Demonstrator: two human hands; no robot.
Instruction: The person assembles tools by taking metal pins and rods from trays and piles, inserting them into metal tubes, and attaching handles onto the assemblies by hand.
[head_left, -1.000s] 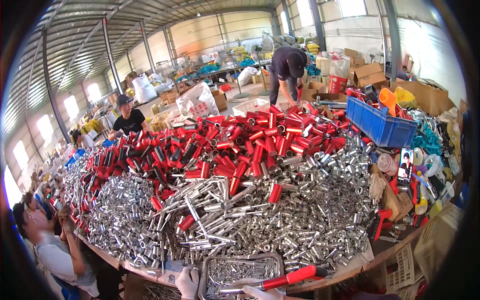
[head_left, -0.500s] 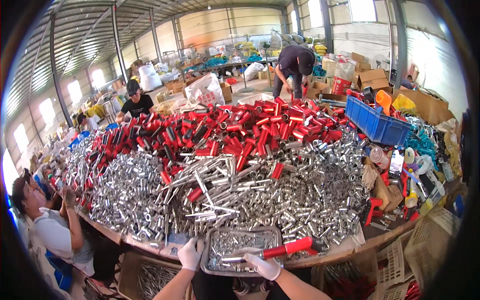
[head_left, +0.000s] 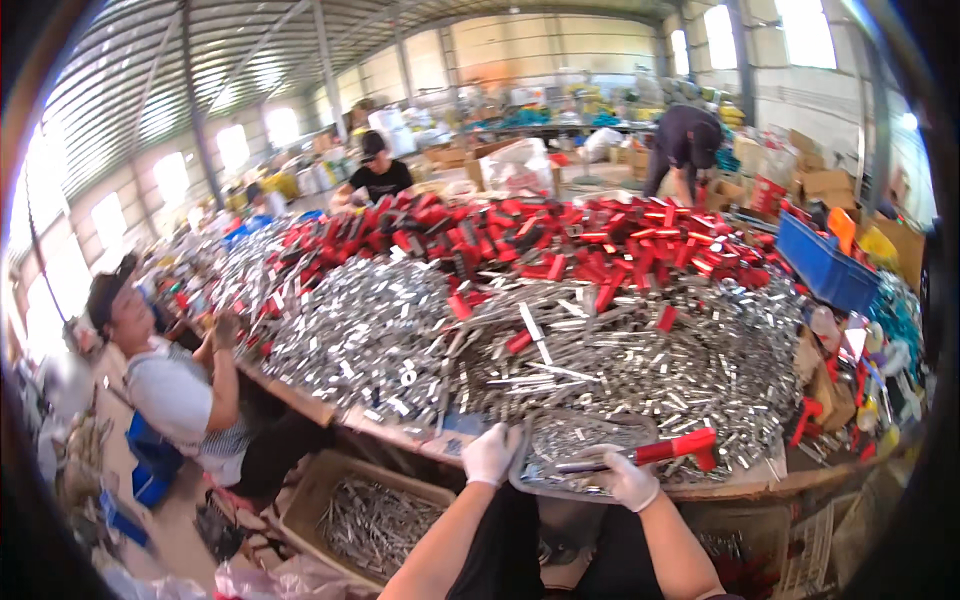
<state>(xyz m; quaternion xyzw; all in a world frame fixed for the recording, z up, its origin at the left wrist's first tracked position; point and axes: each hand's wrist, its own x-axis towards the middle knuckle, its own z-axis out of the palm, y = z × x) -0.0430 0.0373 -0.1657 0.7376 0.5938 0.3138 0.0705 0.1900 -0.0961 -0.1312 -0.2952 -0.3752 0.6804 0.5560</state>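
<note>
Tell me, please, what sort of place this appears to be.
Probably a factory workshop: there is a table heaped with loose metal parts and red pieces, a co-worker beside it, and a ribbed roof overhead.

In my gloved right hand (head_left: 631, 482) I hold a red-handled tool (head_left: 680, 446) across a tray (head_left: 560, 490) of small metal parts; my gloved left hand (head_left: 486, 455) is at the tray's left rim. Beyond lie heaped silver parts (head_left: 370, 310), then red tubes (head_left: 610, 238). A bin (head_left: 300, 527) stands low on my left, near a seated co-worker (head_left: 175, 395); a blue crate (head_left: 825, 268) sits far right.
</note>
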